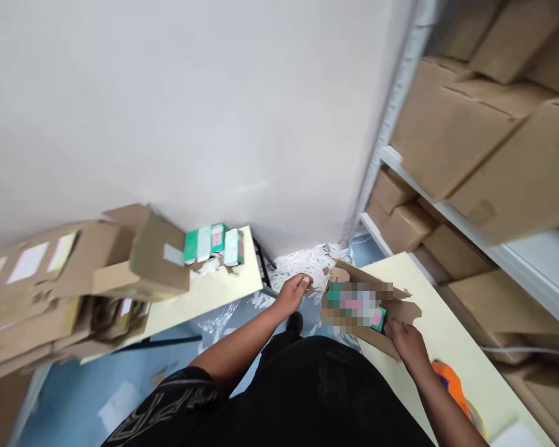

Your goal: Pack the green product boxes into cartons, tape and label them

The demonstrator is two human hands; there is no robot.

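Note:
An open cardboard box (342,323) sits on the pale table at my right, its flaps up. Green and pink small boxes (378,318) lie inside it, partly blurred out. My right hand (406,343) has its fingers closed on the near right edge of the carton. Over the floor between the two tables, my left hand (293,294) is raised with the fingers curled together, and nothing shows sticking out of it. It is apart from the carton.
At left, a pale table (205,303) carries green boxes (205,242) and an open carton (161,261). Shredded white paper (302,259) covers floor by the wall. Shelves (522,248) of cartons stand right. An orange tape dispenser (451,385) lies beside my right forearm.

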